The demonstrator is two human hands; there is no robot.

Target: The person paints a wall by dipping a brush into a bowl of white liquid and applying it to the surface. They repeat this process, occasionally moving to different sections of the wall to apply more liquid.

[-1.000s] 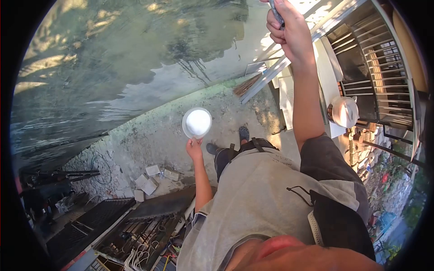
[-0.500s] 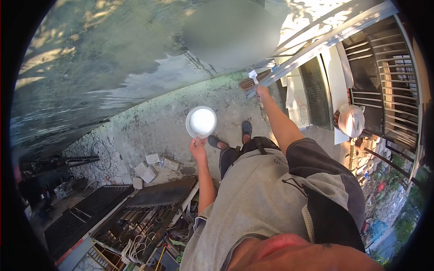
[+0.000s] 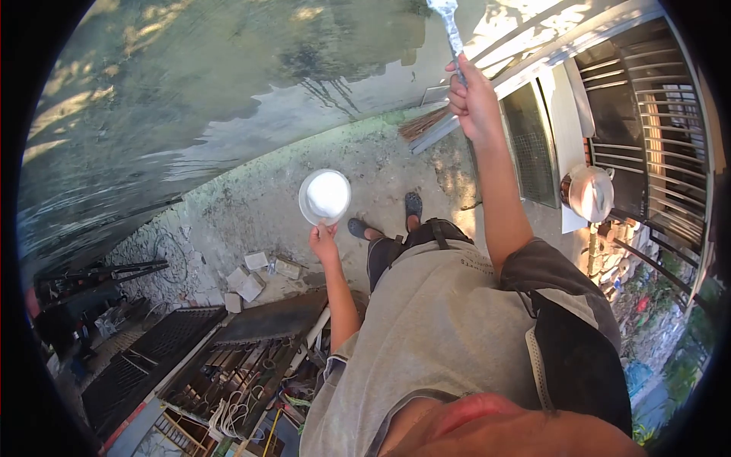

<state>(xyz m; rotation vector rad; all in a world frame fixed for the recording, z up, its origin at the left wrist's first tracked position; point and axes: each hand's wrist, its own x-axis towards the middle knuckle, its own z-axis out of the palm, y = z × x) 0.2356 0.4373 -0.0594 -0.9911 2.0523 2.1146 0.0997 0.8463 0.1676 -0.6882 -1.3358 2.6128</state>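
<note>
My left hand (image 3: 324, 238) grips the near rim of a round, pale bucket (image 3: 326, 198) with bright white paint in it, held out over the ground. My right hand (image 3: 472, 95) is raised toward the wall, its fingers wrapped round the handle of a paintbrush (image 3: 452, 27). White covers the brush's bristle end, which points up at the top edge of the view. The wall (image 3: 251, 129) beside me carries uneven grey-green and paler patches.
A straw broom (image 3: 423, 125) lies near the wall's base. Pale blocks (image 3: 247, 286) are grouped on the ground at the left, beyond a dark metal rack (image 3: 236, 373). Barred windows (image 3: 647, 129) and a shiny metal pot (image 3: 591, 193) stand at the right.
My right hand has risen with the paintbrush, from near the broom to high on the wall side. My left hand and the bucket have shifted slightly left.
</note>
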